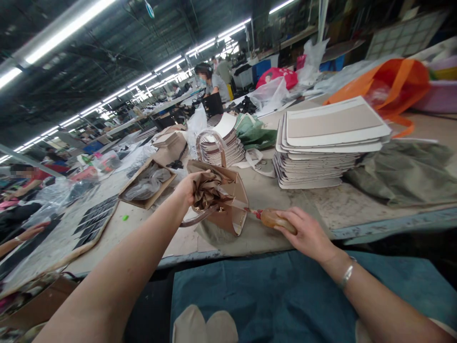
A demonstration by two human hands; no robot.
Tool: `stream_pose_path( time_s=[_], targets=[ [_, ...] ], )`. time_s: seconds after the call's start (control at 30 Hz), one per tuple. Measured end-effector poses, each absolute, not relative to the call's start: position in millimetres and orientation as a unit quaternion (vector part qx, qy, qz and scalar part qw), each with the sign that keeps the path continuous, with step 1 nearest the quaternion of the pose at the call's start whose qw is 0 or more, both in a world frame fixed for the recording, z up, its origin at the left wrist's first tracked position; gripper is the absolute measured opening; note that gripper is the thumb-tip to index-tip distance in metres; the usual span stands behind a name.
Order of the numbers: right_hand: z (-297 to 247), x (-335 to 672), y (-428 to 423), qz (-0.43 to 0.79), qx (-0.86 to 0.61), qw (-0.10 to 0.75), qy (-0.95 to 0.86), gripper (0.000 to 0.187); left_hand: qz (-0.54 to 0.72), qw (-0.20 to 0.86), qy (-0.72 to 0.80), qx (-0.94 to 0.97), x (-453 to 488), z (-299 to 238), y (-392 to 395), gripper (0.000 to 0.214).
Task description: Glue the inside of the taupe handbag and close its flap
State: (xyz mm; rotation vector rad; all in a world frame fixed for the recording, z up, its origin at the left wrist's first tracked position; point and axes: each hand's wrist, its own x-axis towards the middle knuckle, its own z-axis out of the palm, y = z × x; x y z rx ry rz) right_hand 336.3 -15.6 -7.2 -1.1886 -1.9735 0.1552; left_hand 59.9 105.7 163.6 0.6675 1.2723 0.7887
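Note:
A tan handbag (233,220) with rounded handles lies tilted on the worktable in front of me. My left hand (187,189) is closed on its crumpled brown lining (209,190), bunched up at the bag's mouth. In my right hand (303,231) is a tool with an amber handle (273,219), a red collar and a thin pale shaft. The shaft points left to the open side of the bag; whether its tip touches the bag I cannot tell. One bag handle (210,136) stands up behind the lining.
To the right rises a stack of white-edged panels (314,164), beside grey-green cloth (407,171) and an orange bag (385,88). Another panel stack (228,143) stands behind the handbag. An open carton (146,183) holding clear plastic sits left. A co-worker's hand (35,231) shows far left.

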Motion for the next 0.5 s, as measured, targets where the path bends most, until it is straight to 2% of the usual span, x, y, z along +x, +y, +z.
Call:
stream_pose_path(
  time_s=[0.27, 0.5],
  targets=[
    [-8.7, 337.6, -16.3, 0.038, -0.467, 0.435, -0.769, 0.025, 0.357, 0.683, 0.560, 0.304, 55.6, 161.2, 107.5, 0.015],
    [-11.1, 337.2, -15.1, 0.024, -0.459, 0.409, -0.788, 0.028, 0.344, 0.705, 0.537, 0.309, 52.9, 158.7, 110.1, 0.019]
  ],
)
